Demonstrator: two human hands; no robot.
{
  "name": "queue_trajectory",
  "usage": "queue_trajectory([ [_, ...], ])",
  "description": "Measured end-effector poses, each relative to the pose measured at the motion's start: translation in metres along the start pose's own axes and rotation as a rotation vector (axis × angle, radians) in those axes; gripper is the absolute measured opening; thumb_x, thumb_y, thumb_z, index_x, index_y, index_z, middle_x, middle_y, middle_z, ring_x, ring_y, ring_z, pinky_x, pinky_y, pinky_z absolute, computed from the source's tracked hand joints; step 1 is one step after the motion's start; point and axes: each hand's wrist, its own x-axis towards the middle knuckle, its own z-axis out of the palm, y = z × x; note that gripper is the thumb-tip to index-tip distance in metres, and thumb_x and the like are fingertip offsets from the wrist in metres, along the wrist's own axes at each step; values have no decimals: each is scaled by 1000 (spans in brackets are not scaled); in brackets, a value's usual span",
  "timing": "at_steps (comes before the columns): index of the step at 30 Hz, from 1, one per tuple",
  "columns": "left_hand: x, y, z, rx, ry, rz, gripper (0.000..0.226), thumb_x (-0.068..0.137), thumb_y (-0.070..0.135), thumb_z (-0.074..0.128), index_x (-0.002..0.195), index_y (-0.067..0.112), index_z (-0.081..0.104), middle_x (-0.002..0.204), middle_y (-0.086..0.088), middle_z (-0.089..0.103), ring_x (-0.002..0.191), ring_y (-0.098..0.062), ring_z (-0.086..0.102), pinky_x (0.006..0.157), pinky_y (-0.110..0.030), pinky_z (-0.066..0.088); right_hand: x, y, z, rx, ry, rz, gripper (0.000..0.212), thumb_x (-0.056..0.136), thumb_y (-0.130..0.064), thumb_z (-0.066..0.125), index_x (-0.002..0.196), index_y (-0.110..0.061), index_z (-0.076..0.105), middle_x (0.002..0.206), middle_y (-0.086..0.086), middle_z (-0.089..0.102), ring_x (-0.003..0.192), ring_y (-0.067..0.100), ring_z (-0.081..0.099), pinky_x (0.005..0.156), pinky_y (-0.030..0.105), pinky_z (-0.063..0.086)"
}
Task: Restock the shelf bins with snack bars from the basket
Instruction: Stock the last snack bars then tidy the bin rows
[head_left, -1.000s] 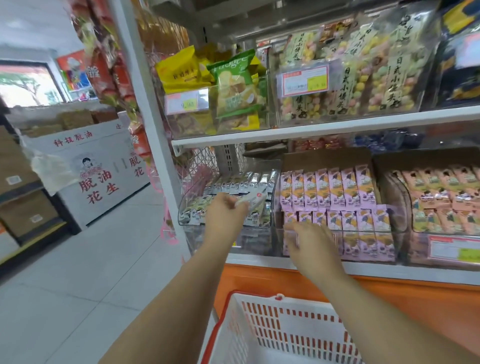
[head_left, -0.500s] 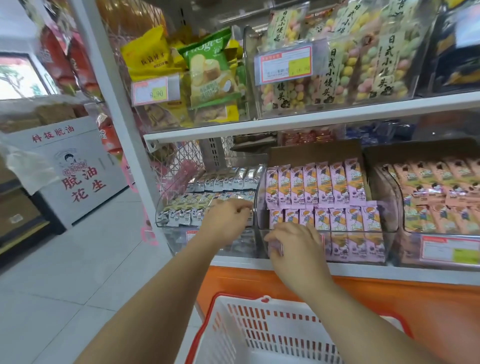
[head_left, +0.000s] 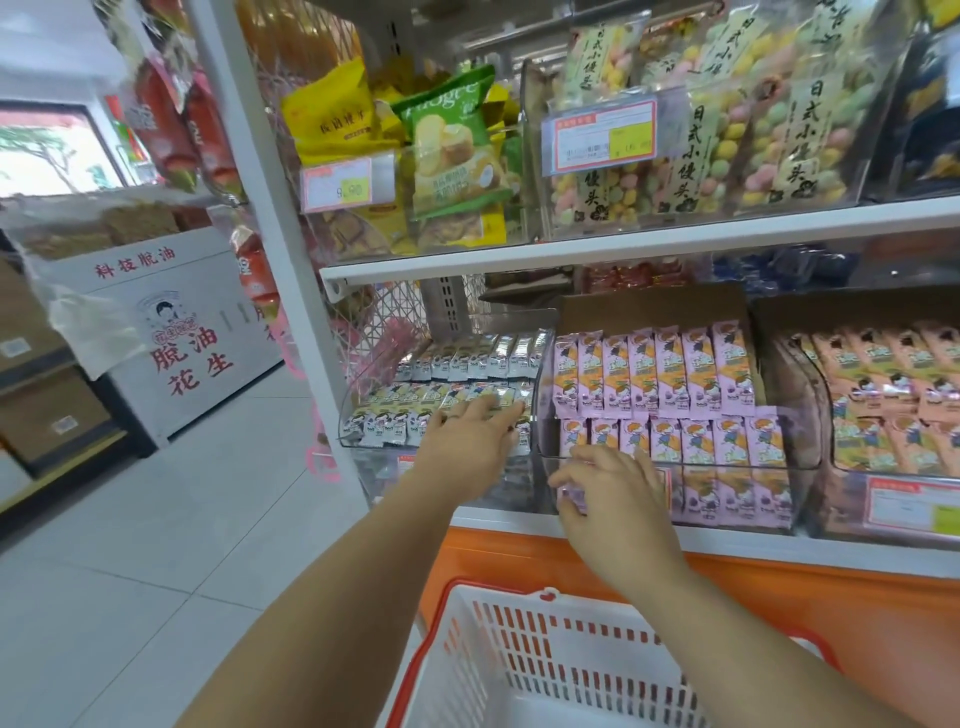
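A white basket with a red rim sits low in front of me; its inside is mostly out of view. On the lower shelf, a clear bin holds silver-white snack bars. My left hand lies flat on those bars with fingers spread. The middle bin holds rows of purple snack bars. My right hand is at that bin's front wall, fingers curled against purple wrappers; whether it grips a bar is unclear. A third bin at right holds orange-pink bars.
The upper shelf carries bagged snacks and price tags. An orange base panel runs under the lower shelf. A white upright post borders the shelving on the left. Tiled aisle floor and a white display box lie to the left.
My left hand carried a white bar to the left bin and now rests flat on the bars with nothing in its fingers. My right hand reached the purple bin's front. The view shifted closer.
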Motion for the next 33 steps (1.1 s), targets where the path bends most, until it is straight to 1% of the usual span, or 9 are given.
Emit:
queue_trajectory([
  [3,-12,-13,3,-91,146,-13,45,102,35,30,147,32,28,155,0,24,143,-23,19,117,-49,11,0,-11,-4,9,32,-5,34,94,-26,51,127,-34,54,147,-11,37,139,9,26,117,34,-9],
  [7,-29,-62,1,-150,257,-156,49,101,35,35,148,23,28,154,-5,26,140,-27,24,115,-45,21,8,-35,-3,-37,4,-137,45,98,-28,43,142,-31,37,151,-12,28,143,7,15,114,32,-14],
  [10,-36,-91,1,-129,171,-187,53,101,39,33,150,21,21,157,-5,19,142,-28,20,116,-40,21,20,-51,7,-89,-56,-229,52,99,-25,41,148,-25,26,157,-6,18,146,12,5,110,27,-18],
  [13,-31,-108,8,-140,121,-151,56,100,44,29,151,23,17,159,-6,12,145,-27,13,118,-41,18,36,-64,23,-92,-119,-288,55,100,-23,39,151,-19,18,160,-3,8,147,15,-1,114,26,-9],
  [18,-11,-116,16,-172,89,-65,54,101,48,24,151,31,13,160,-4,10,147,-21,7,117,-36,7,62,-70,51,-191,-157,-271,67,100,-37,39,153,-15,4,160,2,0,147,21,-5,117,33,-9],
  [20,-7,-119,27,-107,89,-47,60,96,61,12,151,37,8,160,-1,8,147,-20,5,119,-38,5,68,-69,59,-261,-156,-283,68,98,-44,39,152,-20,6,160,2,0,147,26,-3,117,42,-6],
  [23,-5,-124,39,-21,140,-29,77,79,72,-11,149,43,4,160,0,9,147,-22,8,119,-41,10,70,-69,63,-332,-153,-321,64,96,-51,39,151,-31,13,160,0,10,145,30,8,115,49,3],
  [29,-1,-118,34,-37,203,-56,78,77,69,-1,145,42,26,156,12,22,141,-23,24,114,-42,22,86,-73,58,-397,-124,-298,53,99,-51,25,148,-31,21,152,-7,28,135,25,25,104,46,20],
  [33,3,-114,32,-76,204,-68,79,76,69,3,139,36,38,151,10,32,138,-25,30,112,-45,26,92,-72,63,-380,-131,-264,50,101,-46,24,147,-27,25,148,-6,33,134,25,24,106,46,21],
])
